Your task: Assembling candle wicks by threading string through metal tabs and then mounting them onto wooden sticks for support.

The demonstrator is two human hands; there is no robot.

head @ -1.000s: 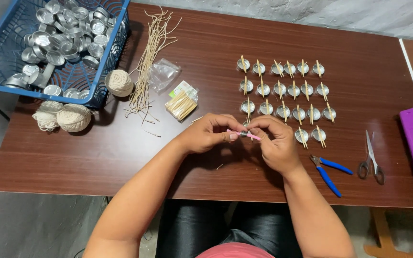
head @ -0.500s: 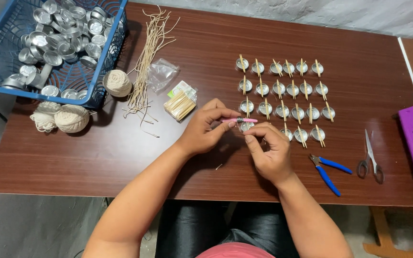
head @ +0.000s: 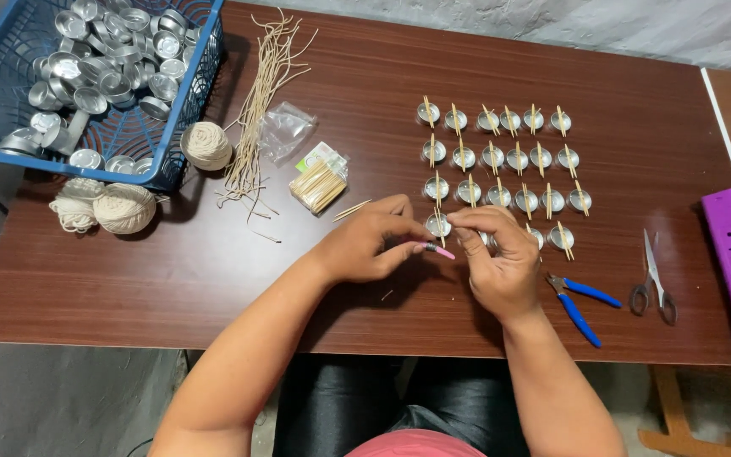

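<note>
Pink-tipped tool (head: 438, 250) sitting pinched in left hand (head: 368, 241) fingertips, above table's near-centre, just left of cup grid.

Head view: right hand (head: 497, 258) now curling over small metal cup (head: 439, 225) at grid's bottom-left, fingers bent, pinching something too small to tell. Half second ago both hands sitting nearer the body. Round shiny foil cups (head: 518, 159) lying in rows, thin wooden sticks across. Blue-handled pliers (head: 579, 303) resting beside right wrist. Dark wood-grain table (head: 129, 279).
</note>
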